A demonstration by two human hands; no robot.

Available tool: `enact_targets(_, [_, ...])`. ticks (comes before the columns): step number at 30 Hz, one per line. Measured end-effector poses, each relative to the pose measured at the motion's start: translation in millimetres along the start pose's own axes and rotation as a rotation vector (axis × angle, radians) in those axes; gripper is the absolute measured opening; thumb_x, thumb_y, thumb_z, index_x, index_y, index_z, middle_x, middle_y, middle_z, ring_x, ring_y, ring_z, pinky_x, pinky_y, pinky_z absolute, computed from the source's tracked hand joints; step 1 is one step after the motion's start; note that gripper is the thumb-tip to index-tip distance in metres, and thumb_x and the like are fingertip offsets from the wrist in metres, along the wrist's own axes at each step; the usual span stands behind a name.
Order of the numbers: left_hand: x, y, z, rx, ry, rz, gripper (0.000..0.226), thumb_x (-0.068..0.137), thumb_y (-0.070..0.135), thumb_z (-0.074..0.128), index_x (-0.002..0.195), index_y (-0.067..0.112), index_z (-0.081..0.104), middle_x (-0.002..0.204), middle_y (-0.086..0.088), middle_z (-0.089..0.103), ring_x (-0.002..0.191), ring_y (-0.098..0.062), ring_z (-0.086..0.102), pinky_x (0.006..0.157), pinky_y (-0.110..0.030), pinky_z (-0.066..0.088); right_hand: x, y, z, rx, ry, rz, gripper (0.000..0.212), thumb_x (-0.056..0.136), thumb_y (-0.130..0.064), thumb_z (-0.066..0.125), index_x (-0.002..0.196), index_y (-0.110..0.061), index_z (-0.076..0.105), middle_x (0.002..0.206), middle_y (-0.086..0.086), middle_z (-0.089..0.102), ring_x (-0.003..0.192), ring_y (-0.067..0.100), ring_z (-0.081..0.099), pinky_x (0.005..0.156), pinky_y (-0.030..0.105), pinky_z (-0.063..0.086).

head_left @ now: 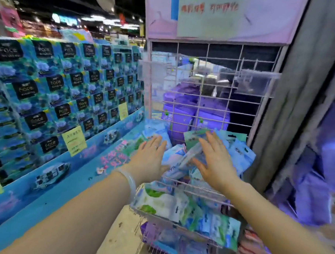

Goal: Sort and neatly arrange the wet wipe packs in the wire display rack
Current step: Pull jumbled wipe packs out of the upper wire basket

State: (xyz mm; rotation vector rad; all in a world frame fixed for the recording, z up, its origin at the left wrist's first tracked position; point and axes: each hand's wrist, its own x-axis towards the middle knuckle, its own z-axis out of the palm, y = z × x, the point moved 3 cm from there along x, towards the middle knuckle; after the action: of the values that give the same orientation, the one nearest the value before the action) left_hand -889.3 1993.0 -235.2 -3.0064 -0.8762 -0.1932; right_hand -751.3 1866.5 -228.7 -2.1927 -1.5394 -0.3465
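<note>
A white wire display rack stands ahead with tiered baskets. Its upper basket holds a jumbled heap of blue and green wet wipe packs. My left hand reaches over the heap's left side with straight fingers, touching a pack. My right hand hovers over the heap's right side, fingers spread, against a tilted pale pack. The lower basket holds more green, white and blue packs. Purple packs show behind the grid.
A tall stack of blue tissue packs on a blue display base fills the left. A pink sign tops the rack. A grey pillar stands on the right, purple goods beyond it.
</note>
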Motion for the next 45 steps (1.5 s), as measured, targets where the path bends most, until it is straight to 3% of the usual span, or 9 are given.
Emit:
enact_targets(6, [20.2, -13.3, -1.5, -0.046, -0.090, 0.146, 0.080, 0.087, 0.047, 0.052, 0.144, 0.003, 0.017, 0.150, -0.016, 0.029, 0.137, -0.029, 0.029, 0.109, -0.038, 0.027, -26.5, -5.8, -1.5, -0.041, 0.056, 0.220, 0.061, 0.088, -0.031, 0.056, 0.139, -0.006, 0.034, 0.155, 0.014, 0.013, 0.145, 0.028, 0.009, 0.117, 0.038, 0.011])
enact_targets(8, [19.9, -10.7, 5.4, -0.062, -0.117, 0.176, 0.081, 0.086, 0.047, 0.053, 0.144, 0.003, 0.016, 0.149, -0.016, 0.030, 0.134, -0.031, 0.033, 0.106, -0.040, 0.032, -41.1, -4.9, 1.1, -0.073, 0.051, 0.287, 0.062, 0.089, -0.032, 0.054, 0.141, -0.007, 0.030, 0.156, 0.013, 0.009, 0.145, 0.027, 0.007, 0.117, 0.038, 0.011])
enact_targets(20, [9.9, -3.8, 14.4, -0.133, 0.044, 0.330, 0.072, 0.088, 0.044, 0.052, 0.143, 0.008, 0.024, 0.153, -0.016, 0.023, 0.138, -0.030, 0.025, 0.111, -0.038, 0.020, -50.4, -20.0, 14.1, -0.089, 0.017, 0.351, 0.061, 0.089, -0.027, 0.055, 0.140, -0.003, 0.031, 0.154, 0.021, 0.013, 0.144, 0.033, 0.009, 0.115, 0.040, 0.008])
enact_targets(26, [-4.4, 7.2, 18.7, -0.125, 0.108, 0.450, 0.071, 0.084, 0.040, 0.060, 0.138, 0.002, 0.034, 0.146, -0.020, 0.034, 0.134, -0.032, 0.033, 0.109, -0.038, 0.021, -46.3, -29.2, 29.4, -0.073, -0.014, 0.290, 0.059, 0.090, -0.027, 0.054, 0.140, -0.004, 0.031, 0.154, 0.019, 0.013, 0.144, 0.033, 0.009, 0.116, 0.043, 0.011])
enact_targets(36, [0.4, 1.9, 28.1, -0.223, 0.072, 0.225, 0.080, 0.087, 0.046, 0.052, 0.146, 0.005, 0.015, 0.155, -0.016, 0.017, 0.143, -0.026, 0.015, 0.115, -0.036, 0.013, -48.6, -15.0, 29.1, -0.039, -0.005, 0.282, 0.060, 0.090, -0.028, 0.053, 0.141, -0.005, 0.030, 0.155, 0.016, 0.013, 0.144, 0.030, 0.010, 0.117, 0.040, 0.011])
enact_targets(41, [7.5, 11.5, 23.4, -0.262, 0.095, 0.238, 0.074, 0.087, 0.045, 0.053, 0.144, 0.008, 0.023, 0.154, -0.013, 0.021, 0.141, -0.025, 0.018, 0.112, -0.031, 0.011, -44.7, 2.0, 16.9, -0.013, 0.030, 0.334, 0.060, 0.091, -0.030, 0.052, 0.142, -0.008, 0.028, 0.155, 0.015, 0.013, 0.144, 0.029, 0.008, 0.115, 0.038, 0.009])
enact_targets(45, [22.6, 37.0, 14.4, -0.336, 0.163, 0.243, 0.058, 0.087, 0.037, 0.057, 0.133, 0.005, 0.041, 0.139, -0.014, 0.041, 0.128, -0.030, 0.035, 0.104, -0.031, 0.022, -41.7, 13.8, 6.3, 0.004, 0.061, 0.382, 0.061, 0.091, -0.030, 0.052, 0.141, -0.008, 0.027, 0.155, 0.014, 0.013, 0.144, 0.027, 0.007, 0.115, 0.037, 0.011])
